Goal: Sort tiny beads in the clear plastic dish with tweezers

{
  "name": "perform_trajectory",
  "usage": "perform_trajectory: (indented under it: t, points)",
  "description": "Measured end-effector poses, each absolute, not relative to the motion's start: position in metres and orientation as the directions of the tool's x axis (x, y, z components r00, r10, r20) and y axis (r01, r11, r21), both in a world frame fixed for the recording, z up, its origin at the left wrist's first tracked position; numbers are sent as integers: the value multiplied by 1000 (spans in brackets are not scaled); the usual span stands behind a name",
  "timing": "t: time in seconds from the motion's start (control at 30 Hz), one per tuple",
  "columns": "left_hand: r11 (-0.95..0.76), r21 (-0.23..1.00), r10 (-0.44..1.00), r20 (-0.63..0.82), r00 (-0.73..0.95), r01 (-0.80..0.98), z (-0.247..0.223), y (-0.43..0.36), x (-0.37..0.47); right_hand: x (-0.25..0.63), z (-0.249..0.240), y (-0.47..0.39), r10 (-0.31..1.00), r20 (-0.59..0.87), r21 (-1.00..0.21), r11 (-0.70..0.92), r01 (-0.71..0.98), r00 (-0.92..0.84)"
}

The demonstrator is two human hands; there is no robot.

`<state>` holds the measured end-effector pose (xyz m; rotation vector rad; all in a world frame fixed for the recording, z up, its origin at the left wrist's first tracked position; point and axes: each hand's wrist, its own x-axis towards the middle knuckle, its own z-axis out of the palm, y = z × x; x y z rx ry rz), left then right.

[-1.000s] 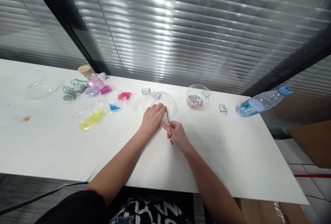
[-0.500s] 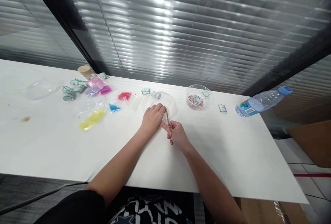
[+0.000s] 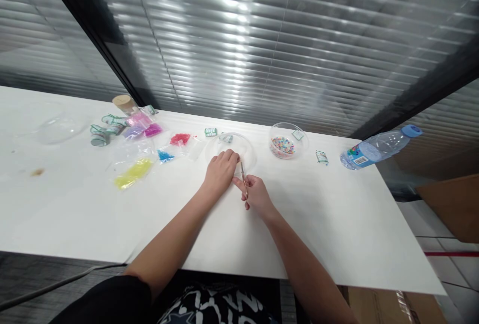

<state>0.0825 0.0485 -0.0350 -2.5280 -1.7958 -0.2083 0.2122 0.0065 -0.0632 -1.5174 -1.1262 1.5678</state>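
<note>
My right hand is closed around a slim pair of rose-gold scissors, whose tip points away from me toward the fingers of my left hand. My left hand is palm down with its fingers curled together at that tip. Whatever its fingertips pinch is hidden or too small to make out. Under and behind the left hand lies a clear round plastic dish or lid, with a small labelled piece in or behind it.
To the right stand a clear bowl of multicoloured beads and a water bottle. On the left lie bags of yellow, blue and red beads, a cork-topped jar and a clear lid.
Both hands stay almost where they were, with only a very slight shift of the right hand's fingers around the scissors.
</note>
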Motion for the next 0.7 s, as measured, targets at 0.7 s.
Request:
perform_trajectory:
  t: [0.7]
  points:
    - [-316,49,948,-12,317,947,-26,47,83,211,-63,7,895,-443,-896,-441,47,-51]
